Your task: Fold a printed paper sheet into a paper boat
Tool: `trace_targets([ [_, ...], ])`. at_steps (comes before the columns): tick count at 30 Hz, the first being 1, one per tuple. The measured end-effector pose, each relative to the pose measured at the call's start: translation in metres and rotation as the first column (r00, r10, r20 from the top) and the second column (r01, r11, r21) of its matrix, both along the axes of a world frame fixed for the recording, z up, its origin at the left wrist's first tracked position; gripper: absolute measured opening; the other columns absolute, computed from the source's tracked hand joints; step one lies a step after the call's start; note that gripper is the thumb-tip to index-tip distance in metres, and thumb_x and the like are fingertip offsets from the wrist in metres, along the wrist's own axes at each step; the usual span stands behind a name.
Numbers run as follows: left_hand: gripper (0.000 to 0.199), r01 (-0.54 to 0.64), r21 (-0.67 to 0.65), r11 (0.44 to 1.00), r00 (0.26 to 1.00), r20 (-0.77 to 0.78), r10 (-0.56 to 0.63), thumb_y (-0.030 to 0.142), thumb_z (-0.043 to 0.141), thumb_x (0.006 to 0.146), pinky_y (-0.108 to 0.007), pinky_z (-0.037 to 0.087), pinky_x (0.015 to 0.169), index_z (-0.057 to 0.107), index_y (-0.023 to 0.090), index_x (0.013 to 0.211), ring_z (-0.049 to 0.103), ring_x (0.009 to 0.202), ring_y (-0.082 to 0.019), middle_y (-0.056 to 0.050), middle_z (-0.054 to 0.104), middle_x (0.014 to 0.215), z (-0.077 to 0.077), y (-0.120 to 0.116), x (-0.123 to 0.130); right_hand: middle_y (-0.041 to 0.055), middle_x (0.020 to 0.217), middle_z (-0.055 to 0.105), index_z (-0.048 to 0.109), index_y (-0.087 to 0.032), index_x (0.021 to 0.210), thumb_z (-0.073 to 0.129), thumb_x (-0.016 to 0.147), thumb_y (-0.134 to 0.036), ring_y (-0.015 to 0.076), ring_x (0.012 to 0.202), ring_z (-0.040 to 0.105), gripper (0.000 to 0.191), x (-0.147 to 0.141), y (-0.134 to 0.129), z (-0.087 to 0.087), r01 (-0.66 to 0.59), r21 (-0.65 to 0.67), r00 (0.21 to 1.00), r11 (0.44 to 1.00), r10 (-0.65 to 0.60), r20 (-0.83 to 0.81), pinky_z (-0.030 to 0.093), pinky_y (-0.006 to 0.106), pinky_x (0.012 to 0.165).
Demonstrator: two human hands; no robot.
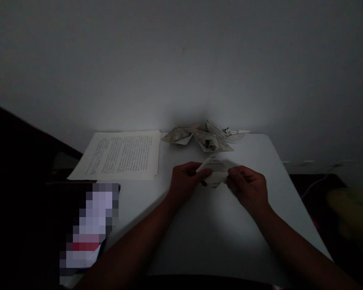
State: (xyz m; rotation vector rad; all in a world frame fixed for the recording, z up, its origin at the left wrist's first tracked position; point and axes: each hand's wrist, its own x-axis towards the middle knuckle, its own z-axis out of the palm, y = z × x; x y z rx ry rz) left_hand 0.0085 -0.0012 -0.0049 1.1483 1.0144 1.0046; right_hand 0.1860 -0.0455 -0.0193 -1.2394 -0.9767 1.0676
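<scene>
Between my two hands is a small diamond-shaped piece of folded printed paper [217, 167], held a little above the white table. My left hand [187, 177] pinches its left corner, thumb on top. At the right corner, my right hand [248, 183] grips the paper between thumb and fingers. Just beyond it sit several folded paper boats: one on the left [179, 135], one in front [212, 141] and one at the back right [226, 132]. Fingers under the paper are partly hidden.
A stack of printed sheets [117, 155] lies at the table's back left. Nearer on the left is a device with a lit, pixelated screen [92, 225]. The white table [187, 241] meets a grey wall [181, 60] behind the boats. The room is dim.
</scene>
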Motion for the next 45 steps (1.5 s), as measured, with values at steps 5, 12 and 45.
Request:
trace_targets([
  [5,0.031,0.061,-0.015,0.998,0.994,0.091,-0.06,0.037,0.076,0.07,-0.022,0.053,0.047,0.075,0.01,0.085,0.061,0.046,-0.01,-0.006,0.073,0.068,-0.002,0.0,0.0,-0.0041,0.045,0.049,0.065,-0.017,0.068,0.072,0.077,-0.036,0.0085,0.042,0.041,0.022,0.001,0.003,-0.001,0.033,0.017,0.99,0.999,-0.031,-0.137,0.03,0.024,0.042],
  [12,0.027,0.163,-0.029,0.986,0.975,0.156,-0.157,0.036,0.079,0.066,-0.023,0.055,0.047,0.074,0.011,0.075,0.061,0.046,-0.011,-0.006,0.072,0.065,0.005,-0.003,0.0,-0.005,0.039,0.047,0.059,-0.018,0.059,0.072,0.075,-0.032,0.0088,0.039,0.041,0.025,0.0,0.006,0.005,-0.006,0.023,0.96,1.0,0.012,-0.279,0.034,0.025,0.043],
  [45,0.029,-0.048,0.07,0.996,0.968,0.248,0.03,0.025,0.081,0.065,-0.027,0.056,0.058,0.075,0.014,0.091,0.065,0.055,-0.013,-0.002,0.07,0.062,-0.002,-0.003,0.002,-0.0053,0.042,0.05,0.058,-0.018,0.064,0.069,0.079,-0.03,0.0082,0.04,0.043,0.022,-0.001,0.009,0.004,-0.011,0.094,0.955,0.996,0.038,-0.295,0.035,0.024,0.045],
])
